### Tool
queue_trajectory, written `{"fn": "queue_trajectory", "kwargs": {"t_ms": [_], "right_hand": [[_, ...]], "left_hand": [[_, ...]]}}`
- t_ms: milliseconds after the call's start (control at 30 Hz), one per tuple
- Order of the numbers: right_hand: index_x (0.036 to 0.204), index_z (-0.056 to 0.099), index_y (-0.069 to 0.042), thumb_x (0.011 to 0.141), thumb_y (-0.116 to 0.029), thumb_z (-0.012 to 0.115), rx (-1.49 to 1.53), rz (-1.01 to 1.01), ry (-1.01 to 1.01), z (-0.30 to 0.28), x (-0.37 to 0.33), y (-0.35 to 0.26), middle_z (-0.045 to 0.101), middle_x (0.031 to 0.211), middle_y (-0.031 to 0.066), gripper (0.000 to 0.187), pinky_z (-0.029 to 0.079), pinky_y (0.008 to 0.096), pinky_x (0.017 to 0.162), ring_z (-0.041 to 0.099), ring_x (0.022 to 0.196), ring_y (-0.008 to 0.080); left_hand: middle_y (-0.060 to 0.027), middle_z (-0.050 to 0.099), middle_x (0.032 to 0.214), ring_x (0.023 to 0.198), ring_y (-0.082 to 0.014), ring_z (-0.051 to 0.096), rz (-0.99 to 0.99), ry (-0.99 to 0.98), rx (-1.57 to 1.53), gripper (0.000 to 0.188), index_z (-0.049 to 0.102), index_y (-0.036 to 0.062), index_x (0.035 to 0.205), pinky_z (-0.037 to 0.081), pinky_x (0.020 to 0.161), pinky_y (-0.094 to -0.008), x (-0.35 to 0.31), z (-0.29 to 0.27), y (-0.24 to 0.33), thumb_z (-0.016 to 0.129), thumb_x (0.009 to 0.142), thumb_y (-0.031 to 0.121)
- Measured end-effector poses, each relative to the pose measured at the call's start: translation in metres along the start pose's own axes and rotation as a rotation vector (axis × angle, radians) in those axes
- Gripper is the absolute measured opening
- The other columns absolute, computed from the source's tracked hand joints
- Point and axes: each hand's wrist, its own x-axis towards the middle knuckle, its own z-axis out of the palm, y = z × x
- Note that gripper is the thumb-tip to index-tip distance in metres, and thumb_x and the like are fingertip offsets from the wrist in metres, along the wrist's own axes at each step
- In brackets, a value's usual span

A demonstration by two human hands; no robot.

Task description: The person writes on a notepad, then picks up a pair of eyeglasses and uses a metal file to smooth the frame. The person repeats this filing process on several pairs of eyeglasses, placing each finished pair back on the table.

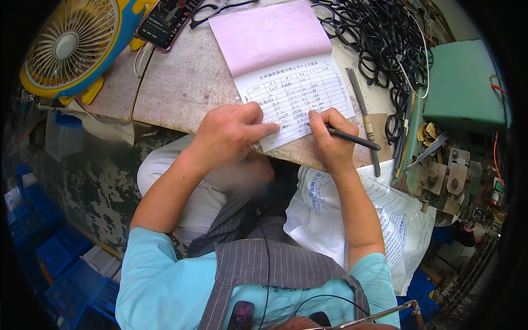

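Note:
A form pad (330,82) with a printed table and handwritten rows lies near the workbench's front edge, its pink sheet (269,33) folded back on the far side. My left hand (231,132) rests on the pad's lower left part and holds nothing. Its index finger stretches along a handwritten row, while the other fingers are partly hidden. At the pad's lower right, my right hand (334,137) grips a black pen (357,139). The pen's tip is hidden behind the fingers, over the lower rows.
Black eyeglass frames (379,38) are heaped at the far right. A file (360,104) lies right of the pad, beside a green machine (456,82). A yellow-blue fan (69,47) and a phone (168,22) stand far left. White plastic bags (396,220) hang below the bench edge.

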Motion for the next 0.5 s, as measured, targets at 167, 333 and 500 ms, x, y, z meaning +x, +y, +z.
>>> {"fn": "queue_trajectory", "kwargs": {"t_ms": [167, 333, 500], "right_hand": [[0.063, 0.055, -0.003, 0.079, -0.009, 0.069, 0.009, 0.006, 0.005, 0.0004, 0.0, 0.0006, 0.052, 0.052, 0.0041, 0.022, 0.037, 0.0279, 0.045, 0.047, 0.044, 0.012], [0.063, 0.055, -0.003, 0.08, -0.009, 0.069, 0.011, 0.009, 0.003, 0.0003, -0.0002, 0.0009, 0.052, 0.051, 0.0038, 0.022, 0.037, 0.0276, 0.045, 0.047, 0.044, 0.0115], [0.063, 0.055, -0.003, 0.08, -0.009, 0.069, 0.005, -0.013, -0.001, 0.0002, 0.0003, -0.0002, 0.052, 0.052, 0.0042, 0.022, 0.037, 0.028, 0.045, 0.047, 0.044, 0.0123]], "left_hand": [[-0.0016, 0.052, 0.078, 0.066, -0.0206, 0.058, -0.003, 0.0, -0.001, 0.032, 0.071, 0.022, 0.095, 0.047, 0.056, -0.0327, -0.0001, 0.0003, 0.0002, 0.068, 0.065, 0.012], [-0.0016, 0.053, 0.078, 0.067, -0.0207, 0.058, -0.007, -0.002, -0.006, 0.032, 0.071, 0.0222, 0.096, 0.047, 0.057, -0.0329, 0.0, 0.0002, 0.0003, 0.068, 0.065, 0.012], [-0.0015, 0.053, 0.078, 0.067, -0.0208, 0.058, -0.004, -0.003, -0.002, 0.033, 0.071, 0.0226, 0.096, 0.047, 0.057, -0.033, 0.0, 0.0006, 0.0, 0.067, 0.065, 0.012]]}}
